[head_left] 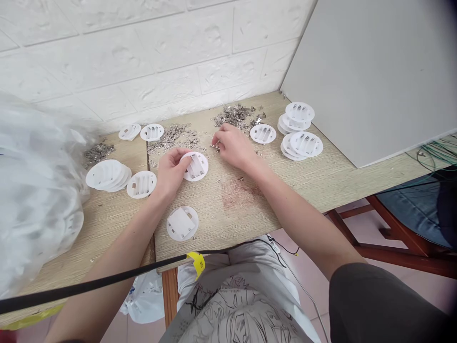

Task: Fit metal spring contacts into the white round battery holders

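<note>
My left hand (pixel 172 172) is closed on the rim of a round white battery holder (pixel 196 167), tilted up above the table with its slots facing me. My right hand (pixel 232 145) is pinched on a thin metal piece (pixel 214 146), too small to tell its exact kind. Just behind that hand lies a heap of dark metal contacts (pixel 235 116). A spread of smaller metal contacts (pixel 178 137) lies between the hands and the wall. Another round holder (pixel 183 224) rests flat near the front edge, and one more holder (pixel 263 134) lies right of my right hand.
Stacked white holders stand at the right (pixel 306 144) and left (pixel 103 174). A large clear plastic bag (pixel 39 190) bulges over the table's left side. A grey panel (pixel 371 71) leans at the back right. A black strap (pixel 107 281) crosses low in front.
</note>
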The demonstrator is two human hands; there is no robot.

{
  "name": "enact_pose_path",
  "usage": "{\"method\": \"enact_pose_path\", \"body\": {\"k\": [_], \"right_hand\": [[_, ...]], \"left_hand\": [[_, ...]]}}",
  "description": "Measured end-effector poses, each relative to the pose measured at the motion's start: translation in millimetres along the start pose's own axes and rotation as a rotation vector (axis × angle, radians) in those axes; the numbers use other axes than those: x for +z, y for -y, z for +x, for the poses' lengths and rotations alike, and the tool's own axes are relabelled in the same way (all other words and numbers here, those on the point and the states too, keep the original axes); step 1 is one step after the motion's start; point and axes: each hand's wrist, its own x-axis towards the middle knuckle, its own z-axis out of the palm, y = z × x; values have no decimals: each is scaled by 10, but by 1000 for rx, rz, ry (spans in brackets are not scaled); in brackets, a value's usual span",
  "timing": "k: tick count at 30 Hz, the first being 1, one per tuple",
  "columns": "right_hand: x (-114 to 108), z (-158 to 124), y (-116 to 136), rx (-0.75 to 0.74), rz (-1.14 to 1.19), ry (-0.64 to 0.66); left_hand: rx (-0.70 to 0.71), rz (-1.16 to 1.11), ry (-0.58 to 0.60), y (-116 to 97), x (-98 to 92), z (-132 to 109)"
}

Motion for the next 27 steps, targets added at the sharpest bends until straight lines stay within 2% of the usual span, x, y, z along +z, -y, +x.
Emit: {"method": "enact_pose_path", "body": {"k": [5,17,21,27], "right_hand": [[-28,2,-14,104,-43,-46],[-64,10,44,153,-91,16],[-44,22,30,81,-62,7],[-17,26,50,-129,46,-65]], "left_hand": [[-1,7,-5,13,-6,7],[-19,8,3,-44,4,-25],[-5,6,1,-20,-4,-12],[0,13,-10,15,-5,5]]}}
